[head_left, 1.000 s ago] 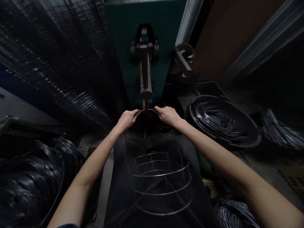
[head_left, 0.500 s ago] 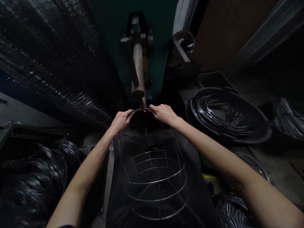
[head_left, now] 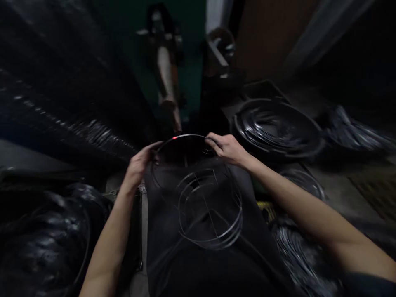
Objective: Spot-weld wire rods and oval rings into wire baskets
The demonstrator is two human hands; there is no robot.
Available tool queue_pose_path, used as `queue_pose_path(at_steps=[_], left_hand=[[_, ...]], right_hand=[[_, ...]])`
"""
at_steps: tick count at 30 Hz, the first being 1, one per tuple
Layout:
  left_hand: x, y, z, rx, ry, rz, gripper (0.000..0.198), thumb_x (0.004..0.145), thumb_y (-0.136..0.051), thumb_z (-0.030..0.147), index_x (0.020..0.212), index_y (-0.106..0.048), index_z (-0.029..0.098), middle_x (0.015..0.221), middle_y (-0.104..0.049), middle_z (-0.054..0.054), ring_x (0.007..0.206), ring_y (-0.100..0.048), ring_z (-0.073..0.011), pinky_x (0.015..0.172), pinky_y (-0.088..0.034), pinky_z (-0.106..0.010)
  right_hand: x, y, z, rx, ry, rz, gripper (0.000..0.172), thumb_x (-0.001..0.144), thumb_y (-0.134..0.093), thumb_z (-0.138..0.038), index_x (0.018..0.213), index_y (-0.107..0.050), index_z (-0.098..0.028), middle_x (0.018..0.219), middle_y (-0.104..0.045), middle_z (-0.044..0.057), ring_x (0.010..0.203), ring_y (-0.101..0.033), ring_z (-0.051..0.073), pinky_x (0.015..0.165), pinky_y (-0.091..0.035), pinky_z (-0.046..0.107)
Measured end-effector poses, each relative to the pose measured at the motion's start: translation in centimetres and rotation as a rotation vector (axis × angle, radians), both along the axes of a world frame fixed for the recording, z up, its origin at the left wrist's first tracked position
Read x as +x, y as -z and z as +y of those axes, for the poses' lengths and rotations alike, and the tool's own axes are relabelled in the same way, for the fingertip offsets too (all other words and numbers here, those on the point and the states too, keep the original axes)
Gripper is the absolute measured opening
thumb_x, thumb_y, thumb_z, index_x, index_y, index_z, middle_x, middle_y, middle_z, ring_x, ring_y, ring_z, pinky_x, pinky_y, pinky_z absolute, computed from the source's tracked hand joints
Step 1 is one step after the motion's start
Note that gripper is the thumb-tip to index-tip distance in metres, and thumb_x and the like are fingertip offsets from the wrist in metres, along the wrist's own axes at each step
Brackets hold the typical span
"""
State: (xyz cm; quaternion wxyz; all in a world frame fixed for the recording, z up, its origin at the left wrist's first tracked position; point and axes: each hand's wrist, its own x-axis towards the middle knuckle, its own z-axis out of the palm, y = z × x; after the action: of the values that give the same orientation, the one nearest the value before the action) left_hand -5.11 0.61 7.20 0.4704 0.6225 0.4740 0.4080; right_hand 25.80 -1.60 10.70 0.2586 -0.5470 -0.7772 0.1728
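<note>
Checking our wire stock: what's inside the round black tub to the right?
Shiny coiled wire lies in the round black tub; the coils and shadow hide its floor and anything beneath them.

Round wire cage (head_left: 210,210) tilted across the lap

Thin steel rods form stacked hoops joined by short struts, blurred by motion. The top hoop (head_left: 185,137) is raised at the far end, with a small red glow (head_left: 175,137) on its upper edge, and is held between the left hand (head_left: 137,167) and right hand (head_left: 227,148). The lower hoops lean against dark clothing (head_left: 198,264).
</note>
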Motion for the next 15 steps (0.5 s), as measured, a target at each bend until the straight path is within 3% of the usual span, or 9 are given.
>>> queue_pose_path(at_steps=[2,4,6,8,10,12,15], left_hand=[[-0.4,2.9,-2.8,-0.208,-0.233,-0.341,0.053,0.085,-0.054,0.058,0.114,-0.064,0.015,0.082,-0.067,-0.005,0.075,-0.063,-0.0146,0.075,-0.053,-0.028],[0.0,6.8,-5.4,-0.536,-0.367,-0.405,0.053,0.076,-0.068,0.054,0.107,-0.064,0.011,0.086,-0.068,-0.009,0.082,-0.064,-0.0174,0.078,-0.054,-0.028],[1.0,10.6,-7.3,-0.923,-0.223,-0.385,0.070,0.067,-0.070,0.063,0.107,-0.063,0.006,0.096,-0.069,-0.018,0.094,-0.066,-0.0273,0.078,-0.056,-0.034],[2.0,13.0,-8.0,-1.089,-0.133,-0.439,0.080,0.064,-0.066,0.070,0.112,-0.061,0.007,0.100,-0.068,-0.021,0.094,-0.066,-0.0314,0.072,-0.058,-0.038],[2.7,13.5,-7.5,-1.125,-0.214,-0.462,0.072,0.071,-0.061,0.069,0.115,-0.059,0.012,0.087,-0.069,-0.014,0.072,-0.067,-0.0234,0.055,-0.057,-0.031],[3.0,12.4,-6.4,-1.096,-0.380,-0.411,0.055,0.083,-0.052,0.059,0.113,-0.059,0.014,0.074,-0.067,-0.007,0.052,-0.059,-0.0139,0.042,-0.050,-0.022],[3.4,9.2,-5.1,-0.961,-0.590,-0.353,0.036,0.095,-0.040,0.044,0.099,-0.058,0.013,0.072,-0.064,-0.005,0.051,-0.059,-0.0118,0.042,-0.050,-0.020]], right_hand=[[0.6,-1.2,-1.6,0.092,0.013,0.056,0.025,0.098,-0.041,-0.034,0.095,-0.060,-0.018,0.061,-0.048,-0.003,0.054,-0.044,0.010,0.057,-0.029,0.022],[1.2,-2.1,-2.6,0.119,0.041,0.078,0.023,0.098,-0.042,-0.033,0.099,-0.060,-0.018,0.063,-0.049,-0.004,0.056,-0.044,0.009,0.058,-0.029,0.021],[2.1,-2.0,-2.7,0.106,0.082,0.097,0.022,0.099,-0.042,-0.032,0.105,-0.058,-0.018,0.066,-0.050,-0.005,0.058,-0.044,0.008,0.059,-0.031,0.020],[3.2,-0.9,-2.7,0.106,0.102,0.165,0.027,0.100,-0.039,-0.032,0.112,-0.057,-0.017,0.069,-0.052,-0.005,0.062,-0.048,0.008,0.062,-0.035,0.019],[4.8,0.7,-3.3,0.100,0.105,0.271,0.032,0.101,-0.037,-0.033,0.118,-0.057,-0.016,0.079,-0.059,-0.003,0.073,-0.055,0.009,0.072,-0.041,0.019],[6.9,2.5,-5.2,0.044,0.181,0.379,0.031,0.098,-0.043,-0.032,0.122,-0.058,-0.019,0.091,-0.066,-0.001,0.086,-0.060,0.011,0.084,-0.043,0.022],[11.0,5.3,-10.4,-0.016,0.626,0.581,0.019,0.085,-0.063,-0.033,0.101,-0.068,-0.025,0.086,-0.070,-0.002,0.089,-0.064,0.016,0.085,-0.047,0.030]])
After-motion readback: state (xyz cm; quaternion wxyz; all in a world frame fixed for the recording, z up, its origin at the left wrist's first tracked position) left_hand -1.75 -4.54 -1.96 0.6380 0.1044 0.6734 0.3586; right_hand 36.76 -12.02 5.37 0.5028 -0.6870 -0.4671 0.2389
